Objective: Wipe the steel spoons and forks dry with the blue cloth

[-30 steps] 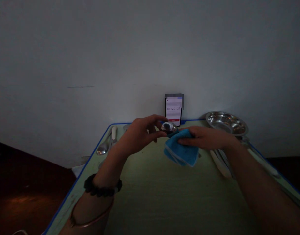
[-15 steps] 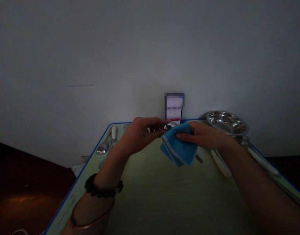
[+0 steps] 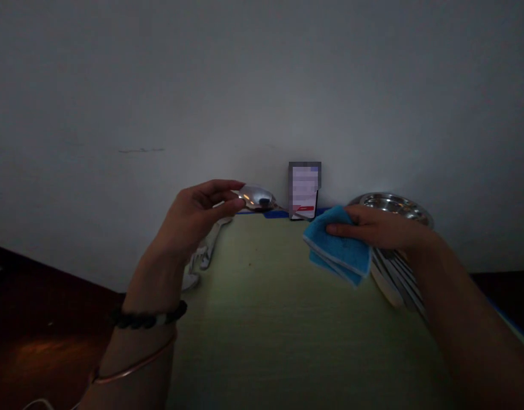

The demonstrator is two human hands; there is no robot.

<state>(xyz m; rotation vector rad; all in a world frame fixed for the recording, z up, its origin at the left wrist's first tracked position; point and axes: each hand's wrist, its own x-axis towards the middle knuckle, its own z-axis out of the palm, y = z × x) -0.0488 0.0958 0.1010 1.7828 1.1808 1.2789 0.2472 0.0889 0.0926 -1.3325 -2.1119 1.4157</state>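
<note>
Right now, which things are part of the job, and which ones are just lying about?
Seem part of the job:
- spoon, its bowl pinched by the left hand
- blue cloth, held by the right hand

Seem just lying about:
- phone, propped up at the back
- metal bowl
- left cutlery
- right cutlery

Looks like a room in a home; which room unclear. Dim light. Plain wall [image 3: 245, 85] with a scuff mark [image 3: 141, 151], dark reddish floor [image 3: 44, 353]. Blue-edged green worktop [image 3: 287, 324] against wall, bearing household tableware: cutlery [image 3: 387, 286], shiny metal bowl [image 3: 396, 204]. Phone [image 3: 305, 196] propped behind.
</note>
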